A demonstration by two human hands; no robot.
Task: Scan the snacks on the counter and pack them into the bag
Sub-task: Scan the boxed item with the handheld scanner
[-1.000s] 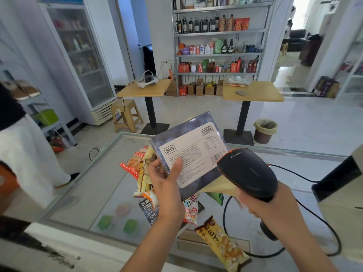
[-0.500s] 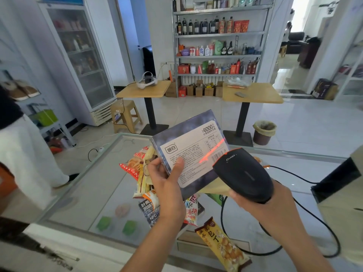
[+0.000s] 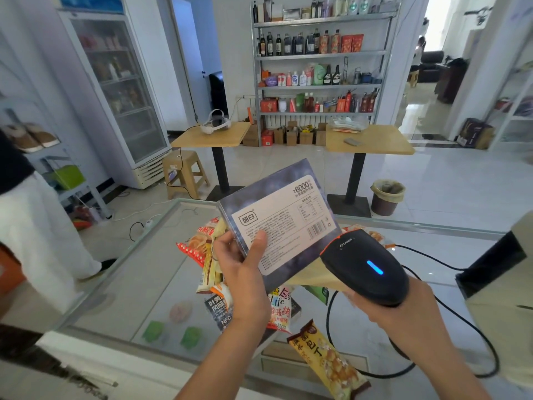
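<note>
My left hand [image 3: 240, 265] grips a flat purple-grey box [image 3: 281, 220] by its lower left corner, its white label and barcode facing me. My right hand [image 3: 383, 310] holds a black barcode scanner [image 3: 364, 265], whose nose points at the barcode and whose top shows a blue light. Under the box, a pile of snack packets [image 3: 202, 249] lies on the glass counter [image 3: 129, 284]. A yellow bread packet [image 3: 326, 362] lies nearer me. A brown paper bag [image 3: 501, 313] stands at the right edge.
The scanner's black cable [image 3: 461, 336] loops over the counter on the right. A person in white trousers [image 3: 34, 226] stands left of the counter. Beyond it are two wooden tables, a stool, a bin, stocked shelves and a fridge.
The red scan line that lay across the barcode half a second ago is gone and a blue light glows on the scanner. Box and scanner have barely shifted.
</note>
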